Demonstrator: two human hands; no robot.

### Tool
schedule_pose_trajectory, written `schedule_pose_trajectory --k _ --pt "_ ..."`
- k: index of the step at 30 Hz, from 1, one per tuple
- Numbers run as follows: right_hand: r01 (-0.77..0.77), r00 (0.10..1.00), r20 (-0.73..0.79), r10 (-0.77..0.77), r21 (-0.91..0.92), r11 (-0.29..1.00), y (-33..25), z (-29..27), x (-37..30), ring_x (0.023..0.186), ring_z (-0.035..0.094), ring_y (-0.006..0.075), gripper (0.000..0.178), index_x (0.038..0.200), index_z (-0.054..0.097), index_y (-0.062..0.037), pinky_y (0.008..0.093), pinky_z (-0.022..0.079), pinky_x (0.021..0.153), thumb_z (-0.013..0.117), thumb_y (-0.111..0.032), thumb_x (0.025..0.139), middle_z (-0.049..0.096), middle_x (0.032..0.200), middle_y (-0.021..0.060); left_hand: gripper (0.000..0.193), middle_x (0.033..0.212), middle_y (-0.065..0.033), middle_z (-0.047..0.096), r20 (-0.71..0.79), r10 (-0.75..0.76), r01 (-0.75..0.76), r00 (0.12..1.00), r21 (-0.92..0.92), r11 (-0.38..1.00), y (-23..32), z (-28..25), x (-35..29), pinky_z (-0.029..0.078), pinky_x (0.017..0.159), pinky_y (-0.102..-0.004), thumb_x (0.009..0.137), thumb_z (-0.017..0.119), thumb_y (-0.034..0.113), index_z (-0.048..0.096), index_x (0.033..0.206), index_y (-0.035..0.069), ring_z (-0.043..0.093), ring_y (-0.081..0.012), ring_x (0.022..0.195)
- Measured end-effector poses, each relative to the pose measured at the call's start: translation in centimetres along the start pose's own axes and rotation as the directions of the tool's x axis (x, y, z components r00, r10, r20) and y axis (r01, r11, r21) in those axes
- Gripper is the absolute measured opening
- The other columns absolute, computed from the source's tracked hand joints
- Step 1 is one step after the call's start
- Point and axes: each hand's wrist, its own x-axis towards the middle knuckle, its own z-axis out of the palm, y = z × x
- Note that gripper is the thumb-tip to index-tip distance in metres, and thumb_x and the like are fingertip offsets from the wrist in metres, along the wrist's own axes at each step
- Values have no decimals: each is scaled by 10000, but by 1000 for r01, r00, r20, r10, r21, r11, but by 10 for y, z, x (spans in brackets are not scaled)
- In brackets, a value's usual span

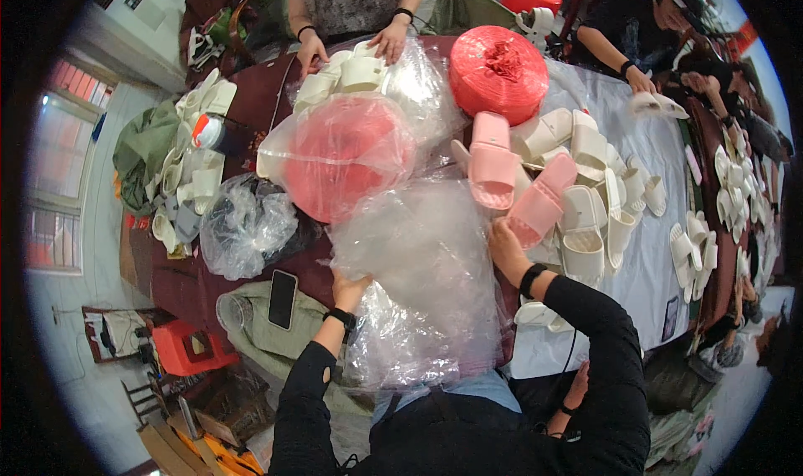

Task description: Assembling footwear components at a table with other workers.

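Note:
A stack of clear plastic bags (418, 258) lies in front of me, its near end over my lap. My left hand (350, 292) is closed on the left edge of the bags, with some fingers hidden by the film. To the right of the bags, my right hand (508, 252) grips the near end of a pink slipper (542, 200), its fingertips partly hidden. A second pink slipper (492, 165) lies just beyond, on a heap of white slippers (583, 242).
A red roll of plastic twine (500, 70) and another under film (347, 154) stand on the dark red table (242, 145). At left are a knotted clear bag (249, 225), a phone (283, 299) and more slippers. Across the table a person's hands (393, 41) touch white slippers; others work at right.

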Motion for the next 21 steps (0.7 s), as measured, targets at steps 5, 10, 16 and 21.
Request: schedule_pose_trajectory --k 5,10,16,21 --pt "-81 994 14 104 733 675 68 -4 -8 873 525 276 189 867 646 -75 376 407 757 552 -126 710 579 950 98 862 1192 -251 505 44 -104 100 994 84 991 44 17 -5 425 902 -397 603 770 284 305 1285 35 520 -382 1076" --pt "108 524 -341 780 936 336 52 -100 3 958 556 310 304 952 575 -51 435 441 811 546 36 663 594 1012 137 946 1260 -313 399 -1 -153 150 988 200 968 29 29 0 395 949 -413 612 753 327 226 1352 63 444 -435 1145" --pt "47 835 -307 457 867 496 -64 -109 93 1146 439 283 449 1186 538 -136 494 306 963 616 -307 778 495 1224 104 1016 1292 -293 366 63 -290 269 955 231 935 68 11 -4 338 995 -439 588 771 364 196 1378 87 400 -419 1195" --pt "-89 839 -194 509 874 478 -98 -83 113 1201 395 317 656 1324 421 -255 579 223 983 592 -510 745 447 1280 123 998 1348 -273 300 -307 77 15 949 286 958 99 -13 -4 248 1025 -490 629 748 343 169 1414 129 290 -392 1273"
